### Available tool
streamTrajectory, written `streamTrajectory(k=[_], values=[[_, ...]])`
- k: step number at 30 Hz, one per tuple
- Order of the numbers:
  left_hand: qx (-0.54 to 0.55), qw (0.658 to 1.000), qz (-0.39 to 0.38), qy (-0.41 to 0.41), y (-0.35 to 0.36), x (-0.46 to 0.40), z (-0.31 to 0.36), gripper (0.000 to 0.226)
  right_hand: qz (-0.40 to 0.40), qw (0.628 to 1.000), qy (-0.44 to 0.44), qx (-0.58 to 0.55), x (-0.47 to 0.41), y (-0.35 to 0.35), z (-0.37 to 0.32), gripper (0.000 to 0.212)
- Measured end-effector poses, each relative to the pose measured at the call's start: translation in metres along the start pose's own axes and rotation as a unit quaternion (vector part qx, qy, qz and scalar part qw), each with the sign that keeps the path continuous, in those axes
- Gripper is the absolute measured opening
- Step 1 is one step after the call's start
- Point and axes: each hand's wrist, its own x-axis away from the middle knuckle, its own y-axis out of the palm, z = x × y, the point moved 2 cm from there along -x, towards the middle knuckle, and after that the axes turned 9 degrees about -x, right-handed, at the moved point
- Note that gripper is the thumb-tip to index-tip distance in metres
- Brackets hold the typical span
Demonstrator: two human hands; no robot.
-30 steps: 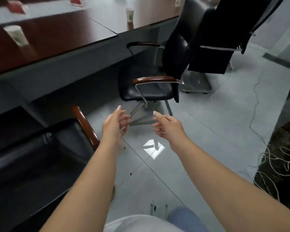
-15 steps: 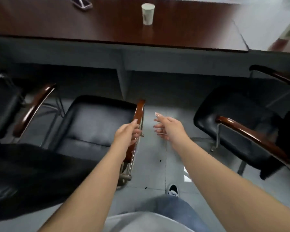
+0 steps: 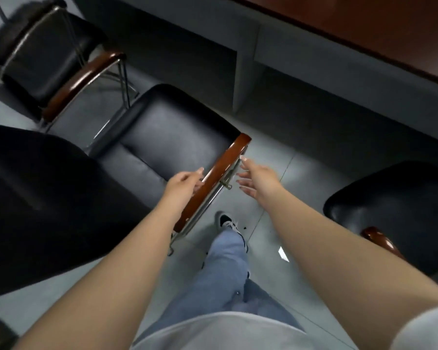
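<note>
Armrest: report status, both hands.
Left hand open at armrest, seat side, contact unclear. Right hand open, clear of it. Another chair close on right.

Office meeting room, judged by the furniture.
Long red-brown wood counter [image 3: 364, 34] with grey front panel [image 3: 314, 79]; facing it a middle chair [image 3: 172, 132], a left chair [image 3: 43, 54] and a right chair [image 3: 395, 198], all black padded with wooden armrests [image 3: 220, 173]; grey tile floor [image 3: 276, 157] runs under the counter.

Armrest [image 3: 220, 170] between my left hand [image 3: 185, 184] and right hand [image 3: 259, 183], seat [image 3: 172, 130] left of it, desk [image 3: 364, 26] beyond, another chair [image 3: 395, 198] to my right
</note>
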Motion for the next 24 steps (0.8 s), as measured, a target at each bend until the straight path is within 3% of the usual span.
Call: streamTrajectory(k=[5,14,18,20,24], values=[[-0.053,0.998,-0.003,-0.028,0.012,-0.048,0.002,0.020,0.012,0.997,0.062,0.040,-0.047,0.004,-0.001,0.036],[-0.189,0.973,-0.125,-0.051,0.065,-0.105,0.035,0.041,0.012,0.978,0.157,0.141,-0.131,0.009,-0.021,0.048],[-0.190,0.970,-0.135,-0.067,0.073,-0.119,0.046,0.041,0.012,0.971,0.191,0.142,-0.143,0.010,-0.016,0.047],[-0.190,0.969,-0.131,-0.082,0.076,-0.124,0.049,0.041,-0.010,0.966,0.239,0.103,-0.149,0.008,-0.010,0.052],[-0.184,0.968,-0.126,-0.118,0.075,-0.128,0.056,0.040,-0.080,0.946,0.308,-0.068,-0.156,0.011,-0.021,0.030]])
